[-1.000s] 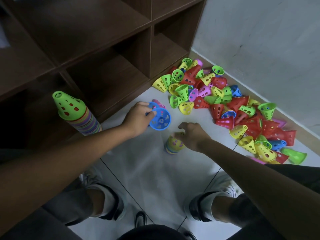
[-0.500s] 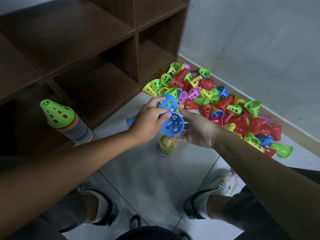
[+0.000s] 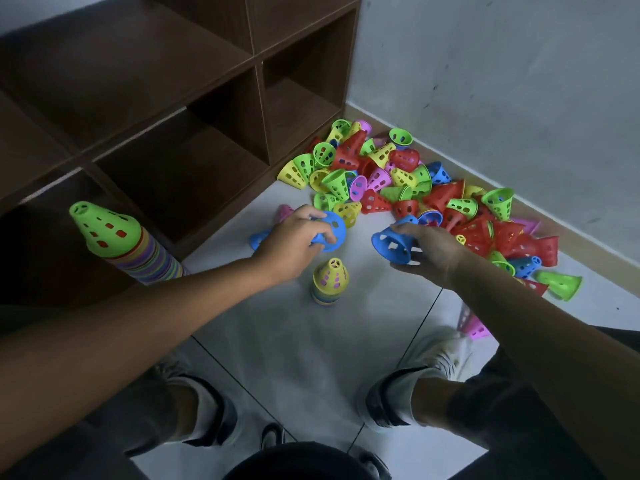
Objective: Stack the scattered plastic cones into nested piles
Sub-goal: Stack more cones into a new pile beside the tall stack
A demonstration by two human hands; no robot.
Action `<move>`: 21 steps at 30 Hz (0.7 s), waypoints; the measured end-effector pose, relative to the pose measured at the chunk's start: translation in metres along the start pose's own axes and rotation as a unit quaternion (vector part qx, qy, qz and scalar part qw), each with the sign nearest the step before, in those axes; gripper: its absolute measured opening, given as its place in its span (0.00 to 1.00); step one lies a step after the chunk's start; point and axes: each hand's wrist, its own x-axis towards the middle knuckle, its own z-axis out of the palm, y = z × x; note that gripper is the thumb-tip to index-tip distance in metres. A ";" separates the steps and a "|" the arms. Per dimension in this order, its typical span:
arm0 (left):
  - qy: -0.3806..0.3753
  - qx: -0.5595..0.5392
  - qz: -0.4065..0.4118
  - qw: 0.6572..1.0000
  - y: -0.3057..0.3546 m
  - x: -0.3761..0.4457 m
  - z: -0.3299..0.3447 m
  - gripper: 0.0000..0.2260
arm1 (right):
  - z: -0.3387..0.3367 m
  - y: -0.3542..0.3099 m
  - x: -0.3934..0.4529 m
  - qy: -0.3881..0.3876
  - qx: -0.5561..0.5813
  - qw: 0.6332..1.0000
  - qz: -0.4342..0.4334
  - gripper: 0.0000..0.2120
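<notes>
Blue cone (image 3: 393, 244) being gripped by right hand (image 3: 433, 252); left hand (image 3: 292, 237) pinching second blue cone (image 3: 330, 230); advisable: align rims squarely over short pile (image 3: 329, 280) before nesting.

Bare forearms (image 3: 194, 327), no sleeves; grey trousers (image 3: 104, 431), cuffs rolled; white sneakers (image 3: 433, 358) w/ dark trim.

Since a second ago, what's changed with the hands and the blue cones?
The right hand left the short yellow-topped stack and now grips a blue cone taken over from the left. The left hand now grips another blue cone. The tall green-topped stack and the loose pile look unchanged.
</notes>
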 end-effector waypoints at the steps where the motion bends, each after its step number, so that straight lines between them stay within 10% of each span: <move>1: -0.004 0.002 0.007 1.000 0.002 -0.001 0.000 0.13 | -0.001 0.002 0.001 -0.001 -0.003 1.000 -0.001 0.17; 21: -0.139 0.132 -0.050 0.980 0.007 0.005 0.054 0.20 | -0.016 0.032 -0.008 -0.010 -0.057 0.995 -0.078 0.23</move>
